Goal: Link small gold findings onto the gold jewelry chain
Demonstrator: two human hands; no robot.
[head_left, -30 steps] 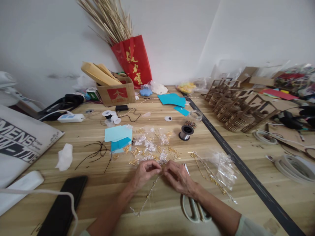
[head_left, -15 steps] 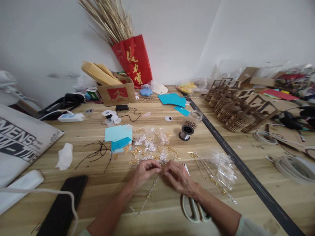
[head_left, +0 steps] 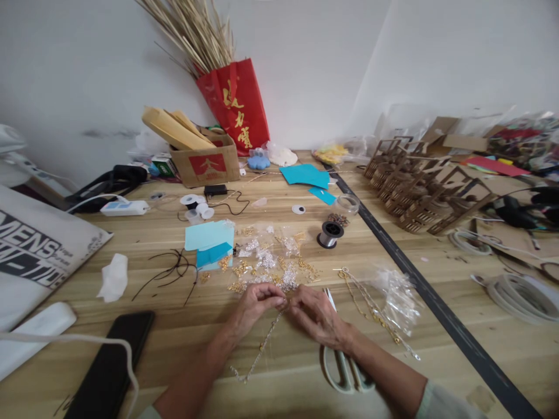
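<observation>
My left hand (head_left: 257,304) pinches the upper end of a beaded strand (head_left: 262,347), thumb against fingertips. From there the strand runs down over the wooden table in a bent line, with small clear and gold beads on it. My right hand (head_left: 318,317) is closed close beside it, fingertips nearly meeting the left ones; what it grips is too small to make out. Under my right wrist lie scissors (head_left: 342,372) with pale handles, partly covered. Just beyond my fingers are loose silver beads (head_left: 288,278) and gold beads (head_left: 239,286).
A wire spool (head_left: 331,234) and a bead jar (head_left: 346,209) stand behind. Finished-looking chains (head_left: 364,299) and clear plastic bags (head_left: 398,299) lie at right. Blue cards (head_left: 207,235), black cords (head_left: 172,273) and a black phone (head_left: 111,366) lie left. Wooden lantern-like frames (head_left: 423,192) fill the back right.
Both hands stay in nearly the same place, with only slight finger movement. The whole view has shifted a little; the strand keeps its shape on the table.
</observation>
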